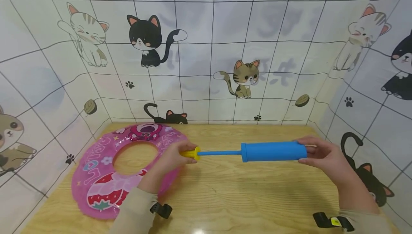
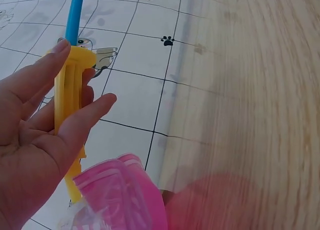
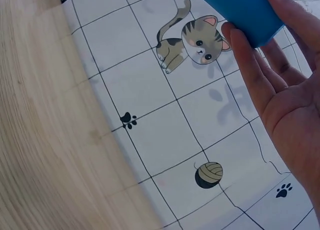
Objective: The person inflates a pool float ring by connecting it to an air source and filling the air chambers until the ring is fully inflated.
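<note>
Across pale yellow wood-grain tabletop [image 1: 225, 194], reaching in from the near side in beige sleeves [image 1: 135, 209] and black wrist cameras [image 1: 162, 210]. Next, pinching the ribbed yellow plastic handle [image 1: 190, 153] between thumb and fingers of the left hand [image 1: 174, 157], and gripping the outer end of the blue cylindrical plastic pump [image 1: 273, 151] between thumb and fingers of the right hand [image 1: 325, 157]. Holding it level above the tabletop, with the slim blue rod [image 1: 220, 152] bared beside the handle. Showing left of that, partly hidden by the left forearm [image 1: 151, 180], a glossy pink plastic ring [image 1: 80, 187] printed with strawberries [image 1: 106, 193]. Farthest off, backing onto white grid-lined wall covering [image 1: 196, 58] patterned with cartoon cats [image 1: 145, 35].
</note>
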{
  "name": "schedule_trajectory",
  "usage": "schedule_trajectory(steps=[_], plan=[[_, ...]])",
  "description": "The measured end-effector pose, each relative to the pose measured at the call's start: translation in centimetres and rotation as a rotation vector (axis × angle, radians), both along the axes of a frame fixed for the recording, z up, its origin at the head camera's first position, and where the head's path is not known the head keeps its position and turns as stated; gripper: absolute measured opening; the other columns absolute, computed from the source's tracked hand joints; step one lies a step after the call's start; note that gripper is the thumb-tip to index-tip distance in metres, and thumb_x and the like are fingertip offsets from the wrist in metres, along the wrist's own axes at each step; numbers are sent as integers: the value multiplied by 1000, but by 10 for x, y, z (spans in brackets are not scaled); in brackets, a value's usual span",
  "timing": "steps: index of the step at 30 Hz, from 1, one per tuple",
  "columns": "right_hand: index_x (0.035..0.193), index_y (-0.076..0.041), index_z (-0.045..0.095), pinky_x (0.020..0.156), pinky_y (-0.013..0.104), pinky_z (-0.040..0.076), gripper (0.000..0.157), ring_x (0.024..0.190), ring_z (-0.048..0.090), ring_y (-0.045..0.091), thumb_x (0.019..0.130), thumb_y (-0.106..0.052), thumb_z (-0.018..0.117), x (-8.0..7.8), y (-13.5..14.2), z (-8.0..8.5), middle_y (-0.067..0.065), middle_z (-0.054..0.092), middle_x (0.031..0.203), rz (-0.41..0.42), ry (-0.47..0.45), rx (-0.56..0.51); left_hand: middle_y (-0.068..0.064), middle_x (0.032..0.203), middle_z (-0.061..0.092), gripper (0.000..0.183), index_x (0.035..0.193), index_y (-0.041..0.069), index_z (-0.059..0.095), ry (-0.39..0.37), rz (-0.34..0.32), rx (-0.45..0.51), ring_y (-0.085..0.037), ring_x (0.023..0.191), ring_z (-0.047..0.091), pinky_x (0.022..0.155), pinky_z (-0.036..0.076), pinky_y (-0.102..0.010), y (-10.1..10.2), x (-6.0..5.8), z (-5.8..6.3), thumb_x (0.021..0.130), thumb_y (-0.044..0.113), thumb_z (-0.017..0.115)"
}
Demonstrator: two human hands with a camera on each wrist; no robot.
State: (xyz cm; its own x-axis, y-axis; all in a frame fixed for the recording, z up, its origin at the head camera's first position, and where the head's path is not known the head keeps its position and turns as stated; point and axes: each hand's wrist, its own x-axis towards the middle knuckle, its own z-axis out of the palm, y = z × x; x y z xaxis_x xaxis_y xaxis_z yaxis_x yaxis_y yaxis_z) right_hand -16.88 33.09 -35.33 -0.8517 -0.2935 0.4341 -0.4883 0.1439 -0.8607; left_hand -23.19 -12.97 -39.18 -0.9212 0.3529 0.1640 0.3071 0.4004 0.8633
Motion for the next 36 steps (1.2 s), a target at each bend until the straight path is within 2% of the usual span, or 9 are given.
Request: schedule_trajectory(steps=[4,7,13,15,21,25,31,36], plan=[[129,-1,58,77,26,56,52,105,64,9,82,21,64,-2,-9,-7,-3,55,127,-8,-14,-30,-6,112,70,43,119,5,68,9,9,-15,-24,104,63,94,50,-39,-2,3,4,78,4,81],[127,-4,60,76,27,57,49,101,66,8,82,15,68,-6,-24,-9,-6,57,125,-42,-43,-1,-9,113,69,42,118,2,68,28,13,-18,-25,102,64,92,52,-38,1,3,6,78,4,81],[124,-3,61,77,31,57,44,100,66,10,82,2,75,-14,-53,-14,-9,58,121,-74,-103,62,-10,114,68,40,117,2,69,6,33,-9,-26,103,63,92,52,-38,8,0,4,79,1,80],[122,-3,61,77,33,57,43,99,66,11,82,0,76,-17,-61,-17,-4,59,121,-72,-117,69,-8,113,68,40,116,4,70,1,44,-22,-26,105,62,93,51,-39,11,-1,3,78,2,80],[120,-3,61,78,34,57,43,96,67,19,81,-4,78,-21,-84,-25,25,60,118,-33,-178,64,-7,113,68,39,116,5,70,14,38,-45,-27,107,60,96,49,-40,20,0,1,79,4,81],[120,-1,60,78,35,57,44,95,67,22,80,-3,79,-23,-93,-28,29,60,116,-10,-196,54,-8,114,68,39,117,3,69,25,15,-53,-28,109,59,98,47,-43,26,3,1,80,6,80],[120,-1,59,78,34,57,43,95,66,22,82,-2,77,-22,-96,-26,25,59,117,23,-173,66,-6,113,68,38,118,4,68,-1,3,-52,-28,110,58,99,46,-46,30,6,1,81,7,79],[121,0,61,78,32,57,44,93,66,20,80,2,77,-15,-87,-19,9,57,116,46,-43,126,-6,113,68,40,120,4,66,-7,-57,-44,-26,108,60,96,48,-42,24,6,3,82,8,79]])
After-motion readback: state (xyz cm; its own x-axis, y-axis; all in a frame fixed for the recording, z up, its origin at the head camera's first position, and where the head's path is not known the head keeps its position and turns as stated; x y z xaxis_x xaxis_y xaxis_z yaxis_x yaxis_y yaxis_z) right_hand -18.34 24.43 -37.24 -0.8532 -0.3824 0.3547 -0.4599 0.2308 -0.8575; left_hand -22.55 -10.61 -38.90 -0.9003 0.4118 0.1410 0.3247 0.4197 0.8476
